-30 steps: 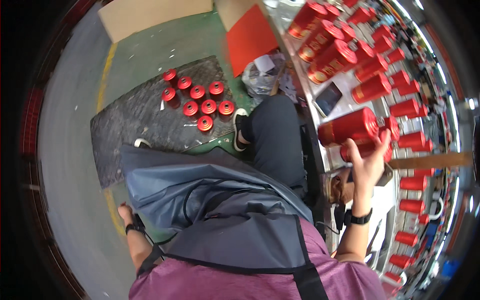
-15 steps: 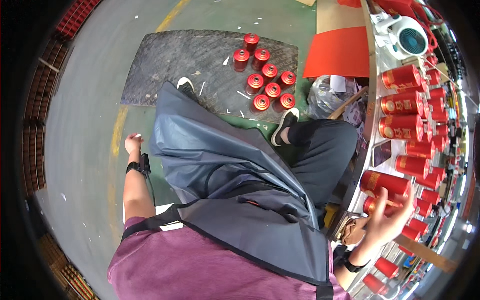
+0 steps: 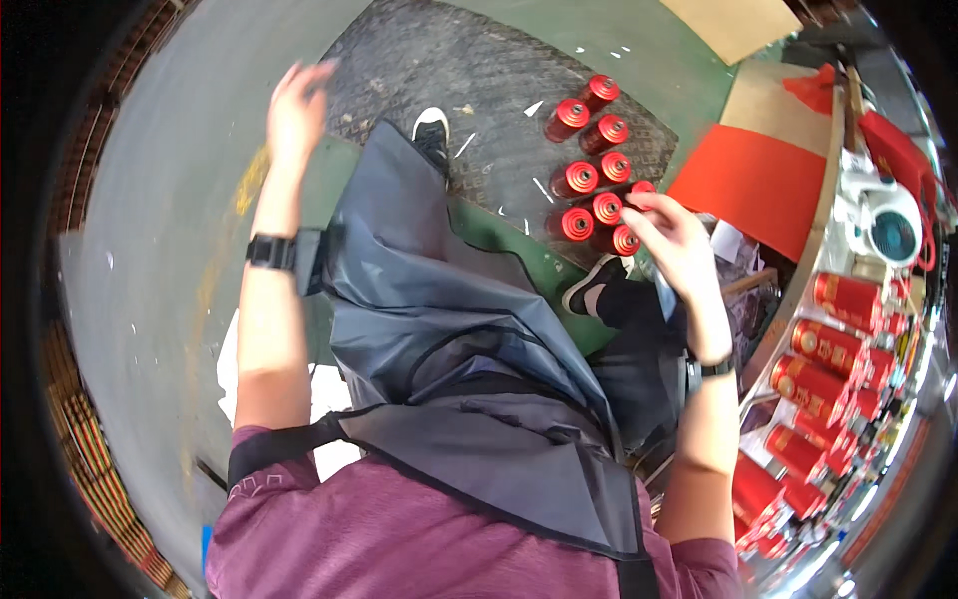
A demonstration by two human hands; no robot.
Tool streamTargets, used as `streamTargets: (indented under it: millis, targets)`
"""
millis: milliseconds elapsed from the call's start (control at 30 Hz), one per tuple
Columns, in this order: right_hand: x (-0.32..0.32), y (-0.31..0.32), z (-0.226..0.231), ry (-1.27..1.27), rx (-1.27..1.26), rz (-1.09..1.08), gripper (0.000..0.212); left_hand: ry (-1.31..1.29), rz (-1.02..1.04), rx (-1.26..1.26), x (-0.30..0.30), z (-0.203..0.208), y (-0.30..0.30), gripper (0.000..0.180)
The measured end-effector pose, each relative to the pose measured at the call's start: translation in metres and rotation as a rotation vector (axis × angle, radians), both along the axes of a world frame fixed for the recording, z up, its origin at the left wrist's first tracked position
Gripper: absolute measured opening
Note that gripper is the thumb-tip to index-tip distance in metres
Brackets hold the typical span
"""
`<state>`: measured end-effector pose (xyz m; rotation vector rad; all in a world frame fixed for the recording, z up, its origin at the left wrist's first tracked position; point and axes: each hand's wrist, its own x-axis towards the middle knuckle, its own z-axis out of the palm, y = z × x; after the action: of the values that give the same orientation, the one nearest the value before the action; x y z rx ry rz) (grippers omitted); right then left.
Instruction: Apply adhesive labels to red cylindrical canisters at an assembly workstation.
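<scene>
Down low, right hand [image 3: 671,240], fingers spread, touches glossy red cylindrical cans [image 3: 591,180]; left hand [image 3: 292,105] open.

Your left hand [image 3: 294,100]: motion-blurred, fingers unclear | your right hand [image 3: 674,240]: covers part of the red canisters [image 3: 589,180] at the floor mat's [image 3: 419,60] right edge | grey apron [image 3: 439,329]: hides your legs | red cans [image 3: 833,349]: cut off at the surface's right rim

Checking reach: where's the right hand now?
Head view, right of centre: the right hand is at the red canisters standing on the dark floor mat.
</scene>
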<state>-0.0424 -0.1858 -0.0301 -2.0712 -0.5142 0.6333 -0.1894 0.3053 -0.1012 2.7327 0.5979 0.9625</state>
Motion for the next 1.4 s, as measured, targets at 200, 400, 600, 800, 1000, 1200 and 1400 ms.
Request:
streamTargets:
  millis: [200,400,600,800,1000,1200,1400]
  targets:
    - [0.078,0.056,-0.17,0.004,-0.846,0.418,0.057,-0.376,-0.208,-0.888,0.128,0.032,-0.109,0.011]
    - [0.118,0.082,-0.248,-0.357,-0.817,0.155,0.058,-0.159,-0.221,-0.169,0.146,0.015,-0.114,0.016]
    - [0.191,0.129,-0.281,-0.446,-0.767,0.022,0.081,-0.168,-0.228,-0.271,0.147,0.007,-0.11,0.023]
    - [0.228,0.169,-0.313,-0.365,-0.849,0.14,0.067,-0.303,-0.241,-0.498,0.144,0.036,-0.115,0.024]
    - [0.247,0.166,-0.341,-0.449,-0.807,0.135,0.054,-0.36,-0.221,-0.756,0.149,0.038,-0.127,0.02]
    - [0.23,0.166,-0.325,-0.471,-0.722,0.125,0.04,-0.231,-0.184,-0.259,0.156,0.014,-0.125,0.011]
    - [0.205,0.149,-0.196,-0.641,-0.434,0.214,0.039,-0.094,-0.182,-0.173,0.166,-0.005,-0.129,0.026]
